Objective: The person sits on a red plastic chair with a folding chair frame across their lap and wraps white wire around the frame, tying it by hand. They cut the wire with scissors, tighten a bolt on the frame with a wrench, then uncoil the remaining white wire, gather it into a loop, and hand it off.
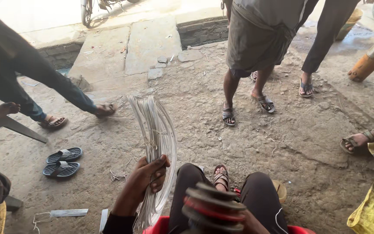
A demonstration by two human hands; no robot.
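**Wire Coil Clamped in Left Hand, Spool at the Lap**

Nearest the lens: stacked dark discs with a red band — a spool-like piece resting between the knees, right hand hidden beneath it, grip impossible to tell. Just left of it, left hand closed tight around a coil of pale wire, fingers wrapped over the lower arc. Long axis running upright — rising away from the fist toward the dirt ground, curving back below the wrist. Empty blue sandals well apart at left; bystanders' feet beyond.
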